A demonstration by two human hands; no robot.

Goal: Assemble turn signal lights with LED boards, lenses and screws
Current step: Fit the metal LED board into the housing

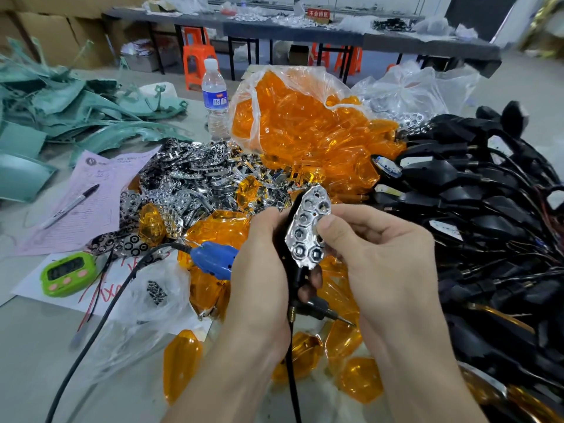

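Assembly: chrome reflector (308, 230) being seated in black housing (292, 210)
Left hand (259, 264) is gripping the black housing over loose amber lenses (361, 380); right hand (381, 254) is pinching the chrome reflector, where uneven thumb pressure could be tilting it.

- My left forearm (219, 377) and my right forearm (427, 370) are bare. They rise from the lower edge and come near each other at the wrists.
- My left hand (259, 257) turns its back to me. Its fingers are curled round the black housing (288, 224), and one fingertip (308, 288) shows below it.
- My right hand (384, 248) is just beside the left one. Its thumb (328, 224) lies flat on the face of the silver reflector (308, 236), and the other fingers are bent behind the reflector, so it is pinched between them.
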